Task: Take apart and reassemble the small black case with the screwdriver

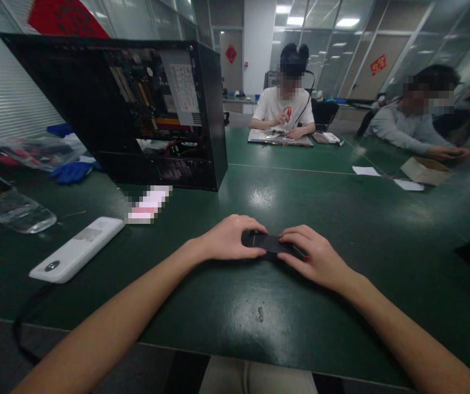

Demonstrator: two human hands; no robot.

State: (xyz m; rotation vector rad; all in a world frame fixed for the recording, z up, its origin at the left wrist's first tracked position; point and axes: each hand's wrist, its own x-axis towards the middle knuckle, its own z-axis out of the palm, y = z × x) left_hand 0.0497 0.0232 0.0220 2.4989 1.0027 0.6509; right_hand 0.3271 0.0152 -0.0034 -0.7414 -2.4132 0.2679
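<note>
A small black oblong object [271,244] lies low over the green tabletop in front of me; its exact kind is not clear. Thin light lines cross its left part, and a bit of red shows by its right end. My left hand [233,237] grips the left end between thumb and fingers. The right end is held by my right hand [317,256], fingers on the far edge and thumb on the near one. Both palms hide parts of the ends.
An open black computer case [214,120] stands at the back left. Nearer lie a white power bank [82,249] with a dark cable, a clear bottle [21,210] and blue gloves [70,172]. Two people sit across the table [301,328], near an open box [426,172] and papers.
</note>
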